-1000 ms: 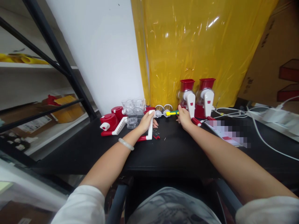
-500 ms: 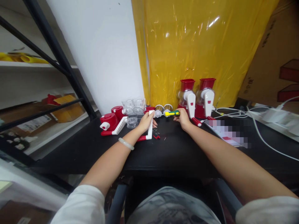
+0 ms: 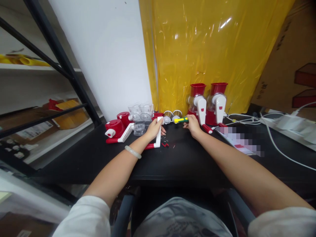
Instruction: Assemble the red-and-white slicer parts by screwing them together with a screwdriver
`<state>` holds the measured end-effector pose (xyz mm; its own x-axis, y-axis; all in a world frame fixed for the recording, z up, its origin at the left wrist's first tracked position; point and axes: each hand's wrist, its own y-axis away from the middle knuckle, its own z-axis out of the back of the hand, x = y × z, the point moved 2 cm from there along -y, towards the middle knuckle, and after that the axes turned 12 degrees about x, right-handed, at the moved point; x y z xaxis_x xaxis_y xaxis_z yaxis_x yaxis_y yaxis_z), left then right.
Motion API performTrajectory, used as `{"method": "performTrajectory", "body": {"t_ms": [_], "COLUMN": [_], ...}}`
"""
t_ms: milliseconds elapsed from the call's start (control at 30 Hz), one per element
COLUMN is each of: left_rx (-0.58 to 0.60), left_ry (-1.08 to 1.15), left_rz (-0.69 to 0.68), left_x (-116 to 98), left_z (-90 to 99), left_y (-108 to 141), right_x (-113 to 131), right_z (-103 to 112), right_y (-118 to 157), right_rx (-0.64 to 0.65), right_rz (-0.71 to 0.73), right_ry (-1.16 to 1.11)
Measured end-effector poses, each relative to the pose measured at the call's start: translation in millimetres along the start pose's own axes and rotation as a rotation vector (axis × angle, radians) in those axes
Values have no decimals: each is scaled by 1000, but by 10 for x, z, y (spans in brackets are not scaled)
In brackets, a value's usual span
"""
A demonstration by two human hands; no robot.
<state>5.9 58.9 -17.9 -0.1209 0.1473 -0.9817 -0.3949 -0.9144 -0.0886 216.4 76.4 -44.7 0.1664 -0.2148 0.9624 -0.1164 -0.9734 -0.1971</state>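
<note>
1. Red bases (image 3: 115, 126), plastic, on the left of the bench (image 3: 187, 164); a wide left elbow could nudge them.
2. Clear hoppers (image 3: 140, 114), clustered behind the left wrist; likely to topple if that arm jerks back.
3. Left hand (image 3: 153, 129), closed around a white crank (image 3: 158, 138) with a red handle, held between the hoppers and the drums. A loose grip could let the crank twist under turning force.
4. Small screws (image 3: 166, 141) and a red clip (image 3: 165, 144), loose below the crank; a brushing finger could scatter them.
5. Metal drums (image 3: 168, 116), a pair, just behind the screwdriver; a slip could knock them.
6. Screwdriver (image 3: 181, 120), yellow and green, shaft aimed at the crank's upper end; whether the tip is seated cannot be told. Poor alignment could make it skid towards the left fingers.
7. Right hand (image 3: 194, 126), fingers gripping the screwdriver handle.
8. Upright graters (image 3: 201, 110), two, near the right hand; a backward slip could bump one.
</note>
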Motion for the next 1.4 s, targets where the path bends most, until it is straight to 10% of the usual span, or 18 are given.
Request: {"method": "performTrajectory", "body": {"t_ms": [500, 1400], "left_rx": [8, 11], "left_ry": [-3, 0], "left_rz": [-3, -16], "left_x": [18, 56], "left_z": [9, 24], "left_y": [-14, -36], "right_x": [6, 17], "right_z": [41, -3], "right_y": [28, 24], "right_rx": [6, 6], "right_rz": [150, 0], "right_ry": [156, -6]}}
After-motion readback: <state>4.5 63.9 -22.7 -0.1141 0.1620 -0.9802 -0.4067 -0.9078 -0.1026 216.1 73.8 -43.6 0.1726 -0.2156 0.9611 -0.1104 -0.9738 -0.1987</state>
